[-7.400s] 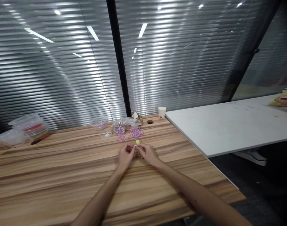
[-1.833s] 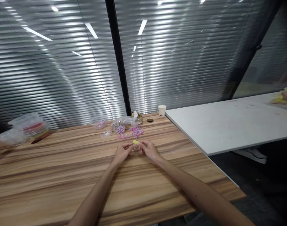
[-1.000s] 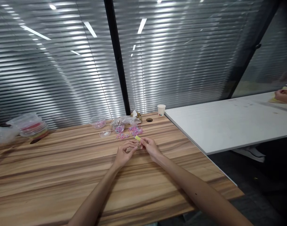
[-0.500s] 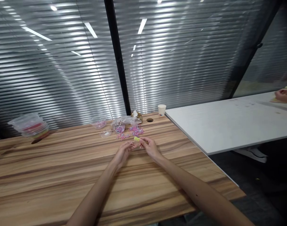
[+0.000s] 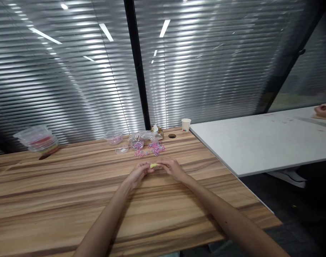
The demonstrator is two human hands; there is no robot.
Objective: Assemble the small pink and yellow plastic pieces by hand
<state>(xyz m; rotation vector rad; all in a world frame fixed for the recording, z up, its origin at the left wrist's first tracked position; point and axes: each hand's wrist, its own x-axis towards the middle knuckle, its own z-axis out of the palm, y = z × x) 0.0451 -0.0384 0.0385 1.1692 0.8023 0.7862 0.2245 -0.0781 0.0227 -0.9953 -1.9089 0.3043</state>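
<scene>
A small yellow piece (image 5: 153, 165) is held between my two hands, above the wooden table (image 5: 80, 200). My left hand (image 5: 138, 173) pinches at its left end, fingers closed. From the right, my right hand (image 5: 172, 168) has its fingertips closed on the other end. Just beyond my hands lie a pile of pink, blue and purple small pieces (image 5: 157, 148) and a smaller scatter of them (image 5: 141, 154). Behind these is a clear cup holding more such pieces (image 5: 137, 144), with a clear plastic bag (image 5: 149, 135) beside it.
A clear round lid (image 5: 122, 150) and a clear tub (image 5: 113, 137) stand left of the piles. Stacked plastic containers (image 5: 39, 140) are far left. A paper cup (image 5: 186, 125) and gold wrapper (image 5: 158, 132) are at the back. Another person's hand (image 5: 325, 111) is over the white table (image 5: 248, 142).
My hands have lowered slightly toward me, and the yellow piece has come down between them and now lies more level. The view has shifted a little.
</scene>
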